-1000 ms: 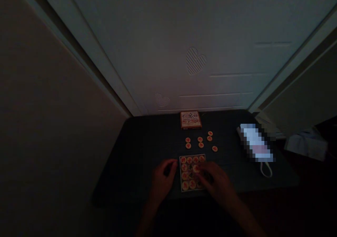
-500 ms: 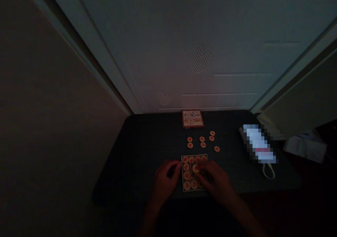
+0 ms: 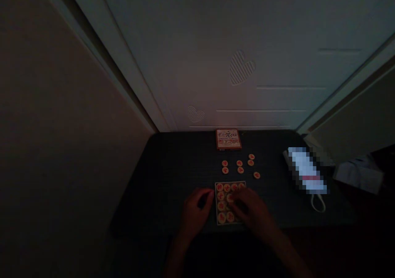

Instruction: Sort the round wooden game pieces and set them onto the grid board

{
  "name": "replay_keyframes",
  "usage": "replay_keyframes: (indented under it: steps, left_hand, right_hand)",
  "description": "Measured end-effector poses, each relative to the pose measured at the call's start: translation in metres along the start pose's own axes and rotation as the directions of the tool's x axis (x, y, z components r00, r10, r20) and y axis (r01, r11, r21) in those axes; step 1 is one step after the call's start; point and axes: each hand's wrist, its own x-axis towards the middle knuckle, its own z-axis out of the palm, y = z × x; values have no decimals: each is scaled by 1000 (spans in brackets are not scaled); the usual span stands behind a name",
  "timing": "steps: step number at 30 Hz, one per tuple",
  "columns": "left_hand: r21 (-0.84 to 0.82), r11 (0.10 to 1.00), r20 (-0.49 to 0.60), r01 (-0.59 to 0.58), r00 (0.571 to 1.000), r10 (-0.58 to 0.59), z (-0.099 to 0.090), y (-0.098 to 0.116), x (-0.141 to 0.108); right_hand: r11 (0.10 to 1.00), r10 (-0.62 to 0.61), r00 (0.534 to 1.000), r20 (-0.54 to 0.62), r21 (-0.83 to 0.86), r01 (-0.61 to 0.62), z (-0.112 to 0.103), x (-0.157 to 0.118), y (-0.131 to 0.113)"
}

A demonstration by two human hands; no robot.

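My right hand [image 3: 253,210] reaches over a shallow square box [image 3: 216,210] with thumb and fingers closed on a Chinese chess piece [image 3: 230,198]. The piece is round and pale with a red character, partly covered by my fingertips. Similar pieces, such as one in the near left corner [image 3: 221,217], lie flat in rows in the box; my right hand hides those on the right side. At the box's left edge is my left hand [image 3: 196,212], its thumb and forefinger tips pressed together. Whether they grip the rim is too dark to tell.
Beyond the box several loose pieces lie on the dark table [image 3: 173,167], one of them [image 3: 256,175] by itself. A red-edged printed box lid [image 3: 228,139] rests against the white door [image 3: 210,64]. To the right lies a blurred bright-screened device [image 3: 307,169] with a white loop [image 3: 317,203].
The whole view has shifted slightly, so things sit a little further right. The piece in my right hand is more covered by my fingers. My left hand stays beside the box.
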Motion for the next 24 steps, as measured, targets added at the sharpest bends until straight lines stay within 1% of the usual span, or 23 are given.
replay_keyframes:
  steps: [8, 10, 12, 17, 21, 24]
  left_hand:
    - [-8, 1000, 2, -9, 1000, 9, 0, -1, 0]
    - [-5, 1000, 3, -4, 1000, 4, -1, 0, 0]
    - [3, 1000, 1, -3, 1000, 3, -2, 2, 1]
    - [9, 1000, -3, 5, 1000, -5, -3, 6, 2]
    - [5, 1000, -8, 1, 1000, 0, -3, 4, 2]
    - [-2, 1000, -4, 13, 1000, -13, -2, 3, 1]
  right_hand:
    - [999, -21, 1000, 12, -45, 22, 3, -2, 3]
    - [998, -24, 1000, -6, -49, 24, 2, -2, 3]
    - [998, -30, 999, -26, -47, 28, 1, -3, 3]
    - [1000, -24, 1000, -1, -14, 24, -1, -4, 3]
    - [999, -42, 999, -29, -14, 41, 2, -3, 5]
    - [998, -53, 998, -21, -24, 52, 4, -1, 6]
